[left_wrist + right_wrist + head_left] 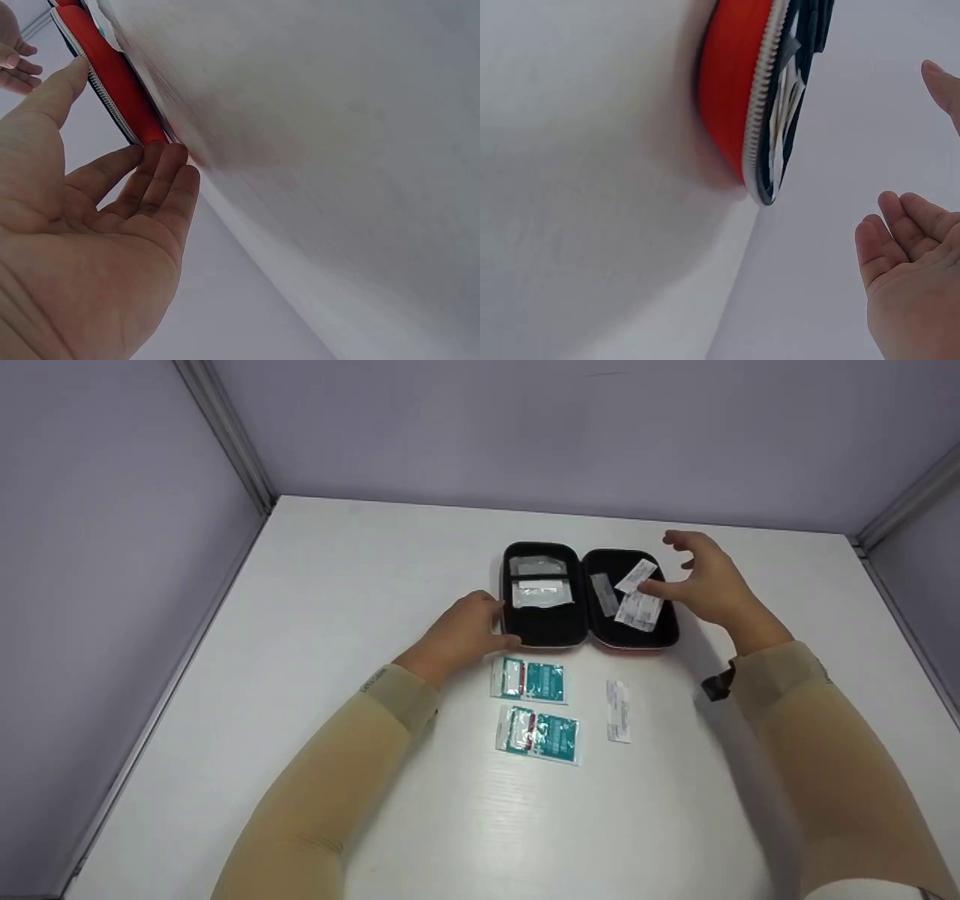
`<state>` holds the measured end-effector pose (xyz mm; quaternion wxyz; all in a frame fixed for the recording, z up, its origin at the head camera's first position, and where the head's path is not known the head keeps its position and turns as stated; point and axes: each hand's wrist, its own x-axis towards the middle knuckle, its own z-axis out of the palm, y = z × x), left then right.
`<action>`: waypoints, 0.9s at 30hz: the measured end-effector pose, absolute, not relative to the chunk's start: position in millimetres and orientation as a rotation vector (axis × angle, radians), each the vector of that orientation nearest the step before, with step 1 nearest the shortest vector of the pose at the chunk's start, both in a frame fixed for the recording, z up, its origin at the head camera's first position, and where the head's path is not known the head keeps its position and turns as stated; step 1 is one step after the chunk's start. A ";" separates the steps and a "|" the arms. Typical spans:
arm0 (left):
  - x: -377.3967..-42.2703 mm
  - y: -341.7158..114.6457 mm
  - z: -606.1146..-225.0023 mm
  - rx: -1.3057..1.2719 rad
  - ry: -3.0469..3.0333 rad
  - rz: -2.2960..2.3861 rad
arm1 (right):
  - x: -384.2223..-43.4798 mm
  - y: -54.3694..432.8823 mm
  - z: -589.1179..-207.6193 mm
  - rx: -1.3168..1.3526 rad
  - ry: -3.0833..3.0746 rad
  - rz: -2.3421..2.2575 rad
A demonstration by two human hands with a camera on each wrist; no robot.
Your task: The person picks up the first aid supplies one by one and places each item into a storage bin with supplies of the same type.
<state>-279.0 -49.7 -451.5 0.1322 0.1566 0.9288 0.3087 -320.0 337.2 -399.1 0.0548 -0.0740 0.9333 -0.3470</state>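
A zippered case [544, 628] lies unfolded on the table, black inside and red outside. Its left half has clear and white packets [541, 594] under a strap. Loose white paper packets [639, 611] and a narrow clear one [604, 595] lie in the right half. My left hand [461, 634] holds the case's near left corner between thumb and fingers; in the left wrist view they touch its red side [124, 75]. My right hand [712, 585] hovers over the right half's outer edge, thumb and fingers spread and holding nothing. In the right wrist view it is apart from the case.
Two flat teal-and-white packets [546, 682] lie one below the other in front of the case. A narrow white packet [618, 712] lies to their right. The white table [360, 562] meets a pale wall [480, 442] behind and side panels at left and right.
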 end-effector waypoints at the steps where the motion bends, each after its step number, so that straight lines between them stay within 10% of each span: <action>1: -279.6 -49.6 -451.7 0.458 2.696 0.896 | -317.6 337.0 -397.7 -0.225 2.837 -1.052; 27: -289.3 -61.4 -447.8 0.461 2.736 0.832 | -221.4 308.2 -372.5 -0.694 2.895 -1.156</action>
